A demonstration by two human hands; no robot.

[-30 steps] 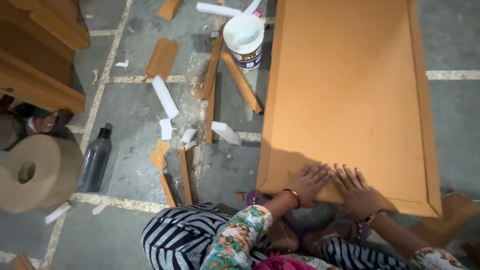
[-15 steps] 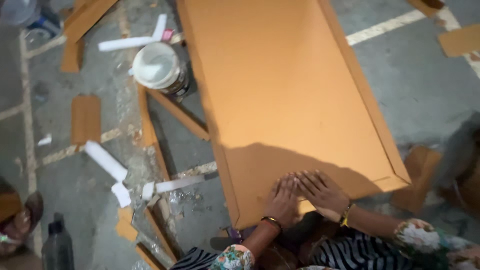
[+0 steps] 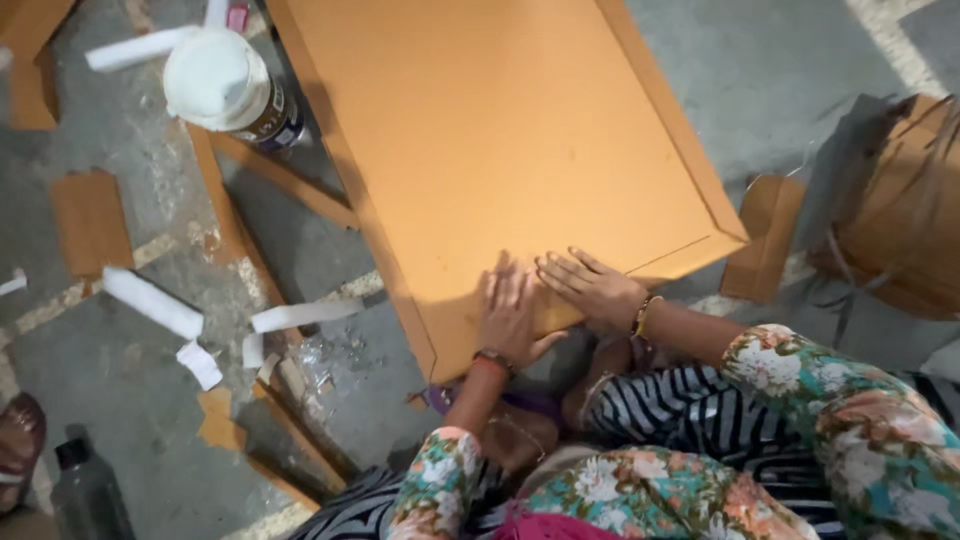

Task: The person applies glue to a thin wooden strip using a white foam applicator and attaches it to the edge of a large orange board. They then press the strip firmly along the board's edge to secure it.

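A large orange panel [image 3: 500,130] lies flat on the concrete floor [image 3: 790,60], its near end by the seated person's knees, and both hands press on it there: the left hand [image 3: 510,310] and the right hand [image 3: 590,285] rest side by side, palms down, fingers spread flat, gripping nothing. A mitred strip runs along that near edge under the palms, with its diagonal joint showing at the right corner; judging by the flat pressure, the edging looks laid in place and is being pushed down, while the far end of the panel is cut off at the top, so how much of its border is finished cannot be told. Just left of the panel stands a white-lidded tub [image 3: 225,85], its contents hidden under the lid. Beyond it lie orange offcuts [image 3: 90,220] and white paper strips [image 3: 150,300], scattered over the floor. At the right edge sits a brown bundle [image 3: 900,210], blurred and hard to identify. A dark bottle [image 3: 85,490] and part of a sandal [image 3: 20,450] are clipped by the lower left corner. The person's lap and patterned sleeves hide whatever lies beneath the panel's near edge.
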